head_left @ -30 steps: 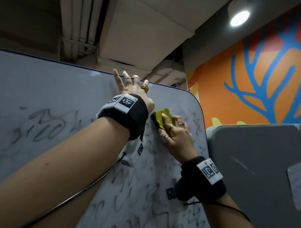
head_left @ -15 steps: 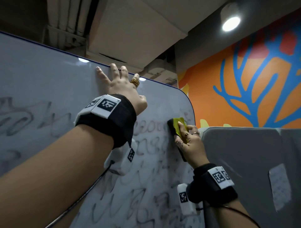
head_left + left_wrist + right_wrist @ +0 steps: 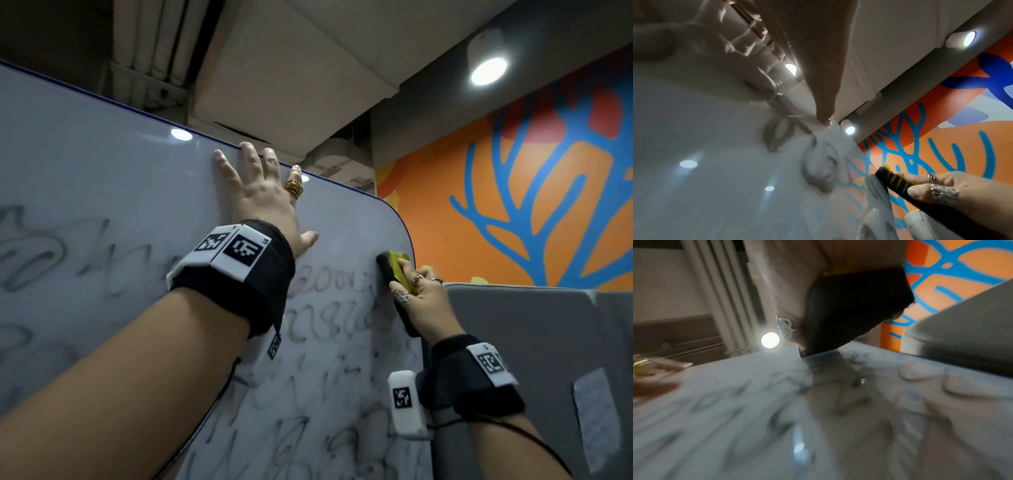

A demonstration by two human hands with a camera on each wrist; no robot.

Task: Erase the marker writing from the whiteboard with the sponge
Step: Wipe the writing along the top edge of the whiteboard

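The room is dim, lit by a round ceiling spotlight (image 3: 488, 71) at one o'clock. Its glare repeats as bright spots on the glossy whiteboard (image 3: 102, 178). The right wrist view is heavily motion-blurred; the left wrist view bends lines at its edges.
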